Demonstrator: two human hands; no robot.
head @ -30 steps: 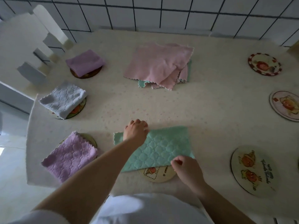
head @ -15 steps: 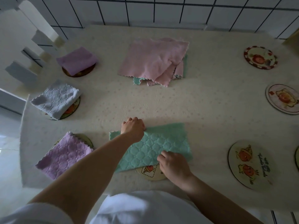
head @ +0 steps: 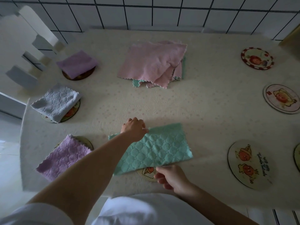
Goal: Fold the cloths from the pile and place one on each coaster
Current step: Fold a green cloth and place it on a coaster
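Note:
A green quilted cloth, folded once into a rectangle, lies near the table's front edge and partly covers a coaster. My left hand pinches its far left edge. My right hand holds its near edge, fingers curled at the fabric beside that coaster. A pile of pink and green cloths lies at the back centre. Folded cloths sit on three coasters at the left: purple cloth, pale blue cloth, lilac cloth.
Bare coasters lie on the right: a red-rimmed coaster, a pale coaster, a large coaster with cartoon figures, and a sliver of one more. A white chair stands at the back left; a tiled wall runs behind the table.
My right hand slid left along the green cloth's near side, then back to its near edge beside the coaster. My left hand stayed at the far left edge.

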